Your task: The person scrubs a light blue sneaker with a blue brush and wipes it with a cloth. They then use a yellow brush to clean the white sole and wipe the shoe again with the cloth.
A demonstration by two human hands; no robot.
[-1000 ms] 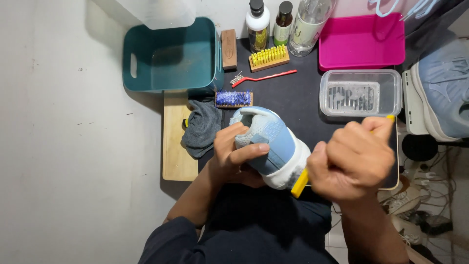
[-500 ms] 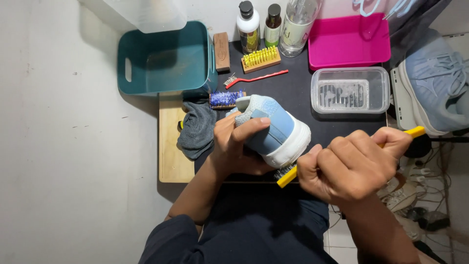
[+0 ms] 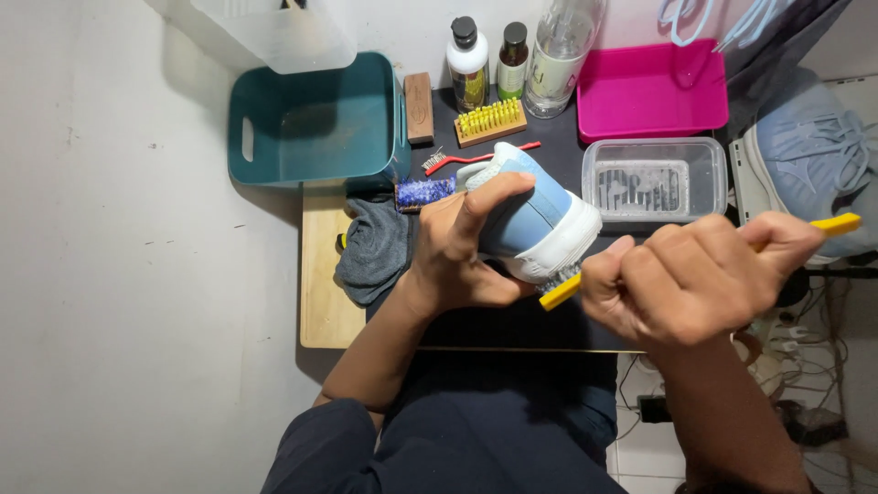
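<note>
The left hand [image 3: 462, 252] grips a light-blue sneaker [image 3: 540, 220]. The right hand [image 3: 695, 279] clenches a yellow brush [image 3: 560, 293], its bristles touching the white sole.

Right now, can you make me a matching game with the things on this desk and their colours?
Things:
1. brush in the right hand
2. shoe in the left hand
3. basket
4. tray

Colours:
a. pink
b. light blue and white
c. yellow
d. teal

Pairs: 1-c, 2-b, 3-d, 4-a
</note>
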